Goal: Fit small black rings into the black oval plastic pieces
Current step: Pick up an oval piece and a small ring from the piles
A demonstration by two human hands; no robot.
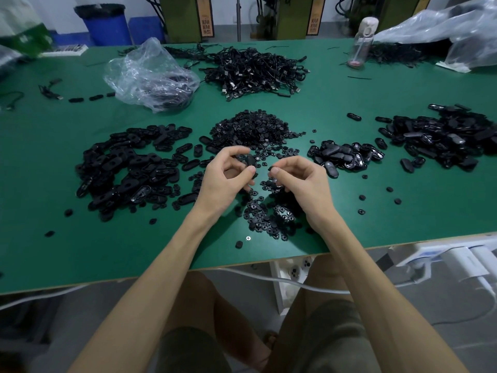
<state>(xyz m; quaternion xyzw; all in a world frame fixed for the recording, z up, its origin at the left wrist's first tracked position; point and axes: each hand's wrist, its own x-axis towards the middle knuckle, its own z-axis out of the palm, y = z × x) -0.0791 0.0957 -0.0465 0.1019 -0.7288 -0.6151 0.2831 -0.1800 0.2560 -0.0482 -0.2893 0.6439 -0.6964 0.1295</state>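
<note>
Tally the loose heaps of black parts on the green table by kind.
Oval plastic pieces: 3 heaps, left, mid-right, far right.
Small black rings: 1 heap, centre, spreading toward the near edge.
Cables: 2 heaps, centre back and a blurred one back right.
Total: 6 heaps.

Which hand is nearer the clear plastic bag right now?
Left. The bag lies beyond and left of the left hand; the right hand is farther right.

Head-worn wide-angle view — looking forward and down, close over the green table (403,211).
</note>
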